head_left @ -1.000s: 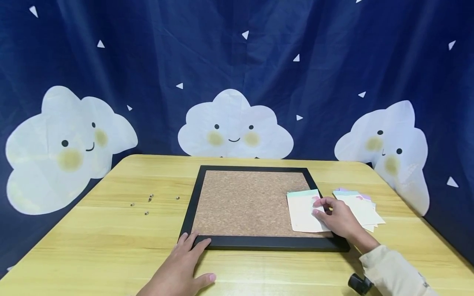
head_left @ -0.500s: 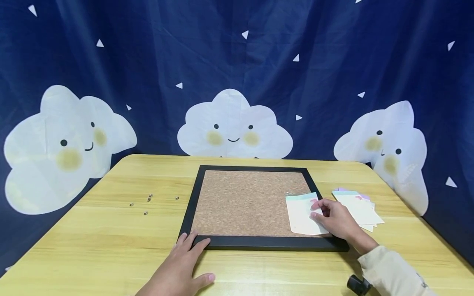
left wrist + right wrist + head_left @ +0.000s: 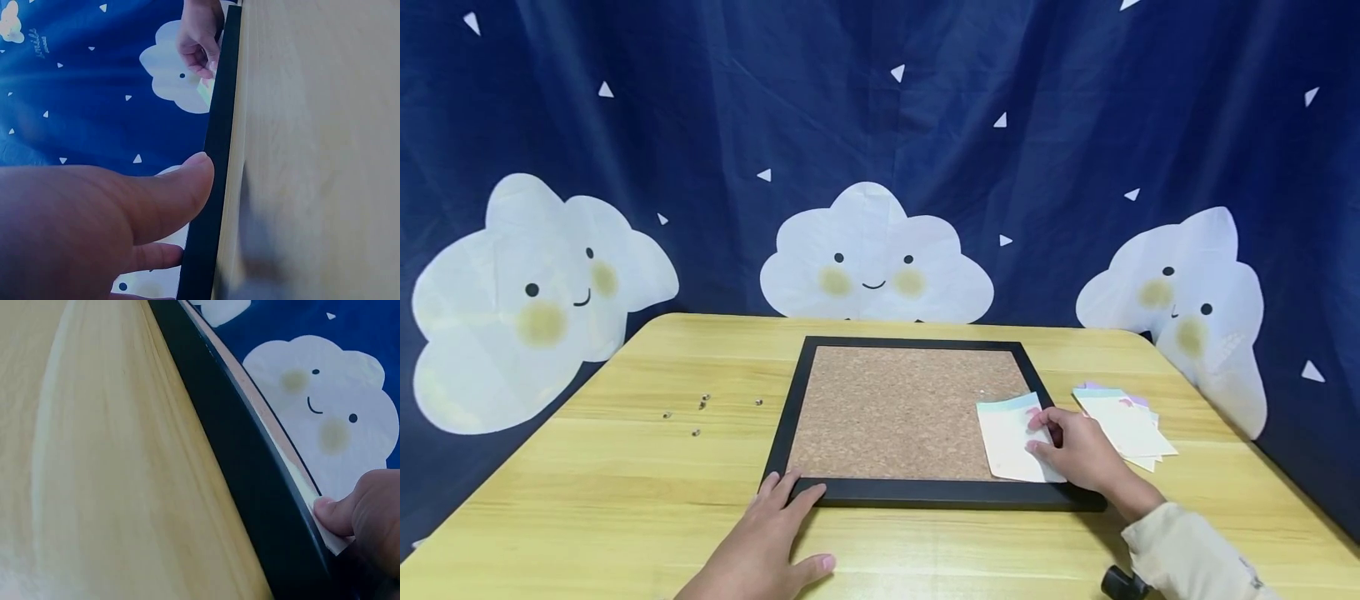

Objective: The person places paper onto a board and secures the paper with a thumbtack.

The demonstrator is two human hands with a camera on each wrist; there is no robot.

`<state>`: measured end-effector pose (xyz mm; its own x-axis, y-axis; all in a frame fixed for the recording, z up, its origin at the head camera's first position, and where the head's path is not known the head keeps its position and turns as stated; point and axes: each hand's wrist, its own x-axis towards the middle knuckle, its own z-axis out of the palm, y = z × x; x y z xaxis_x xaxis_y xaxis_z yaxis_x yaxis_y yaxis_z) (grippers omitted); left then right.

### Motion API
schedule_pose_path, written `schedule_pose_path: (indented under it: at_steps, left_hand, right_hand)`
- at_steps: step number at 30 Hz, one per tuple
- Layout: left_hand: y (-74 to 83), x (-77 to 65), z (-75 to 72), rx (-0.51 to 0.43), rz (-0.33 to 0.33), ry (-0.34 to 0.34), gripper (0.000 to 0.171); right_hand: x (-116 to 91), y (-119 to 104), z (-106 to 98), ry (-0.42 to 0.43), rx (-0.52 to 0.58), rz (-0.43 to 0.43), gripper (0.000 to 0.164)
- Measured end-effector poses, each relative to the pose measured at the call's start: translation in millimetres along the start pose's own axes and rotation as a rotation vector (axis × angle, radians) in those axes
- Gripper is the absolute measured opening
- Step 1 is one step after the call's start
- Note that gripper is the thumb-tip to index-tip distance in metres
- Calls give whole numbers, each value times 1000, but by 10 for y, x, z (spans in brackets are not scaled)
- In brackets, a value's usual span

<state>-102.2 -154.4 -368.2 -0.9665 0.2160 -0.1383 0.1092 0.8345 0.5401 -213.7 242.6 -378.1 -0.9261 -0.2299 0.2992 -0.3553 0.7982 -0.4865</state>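
A corkboard (image 3: 887,417) with a black frame lies flat on the table. Over its lower right part is a white sheet of note paper (image 3: 1006,443) with a mint-green top strip and a pink print. My right hand (image 3: 1084,454) pinches this sheet at its right side between thumb and fingers; in the right wrist view only the thumb (image 3: 337,515) shows clearly against the paper. My left hand (image 3: 763,533) rests with spread fingers on the frame's near left corner, and the left wrist view has its thumb (image 3: 178,194) beside the black edge.
More note sheets (image 3: 1127,425), white and purple, lie fanned out right of the board. Several small shiny metal pieces (image 3: 703,405) are scattered to its left. A small black cylindrical object (image 3: 1123,583) is by the right sleeve. Behind the table (image 3: 587,500) hangs a blue cloud-patterned curtain (image 3: 880,100).
My right hand has drawn the note sheet slightly toward the near edge and a little left, tilting it somewhat. The left hand stays in place on the frame.
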Motion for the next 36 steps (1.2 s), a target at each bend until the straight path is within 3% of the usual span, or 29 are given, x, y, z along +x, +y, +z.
schedule_pose_path:
  at_steps: [8,15,20,23,29,33,36]
  left_hand:
    - [-1,12,0,-3,-1,-10,75]
    - [-1,13,4,6,-2,-2,75]
    - [-4,11,3,-2,-8,-15,75]
    - [-9,7,0,-3,-6,-17,76]
    - [-14,-1,5,-6,-7,-12,75]
    - [-2,-4,3,-4,-11,-13,75]
    - [12,-3,1,-1,-7,-9,75]
  right_hand:
    - [18,-48,-38,-48,-47,-9,19]
    - [-7,-108,-33,-45,-157,11,25]
    - [-19,-135,-27,-41,-174,25,30]
    - [-33,-132,-17,-2,-194,-26,31]
    - [-61,-92,-7,90,-228,-208,28]
    - [-67,-79,-13,94,-242,-246,24]
    - [-60,-71,-17,37,-222,-254,20]
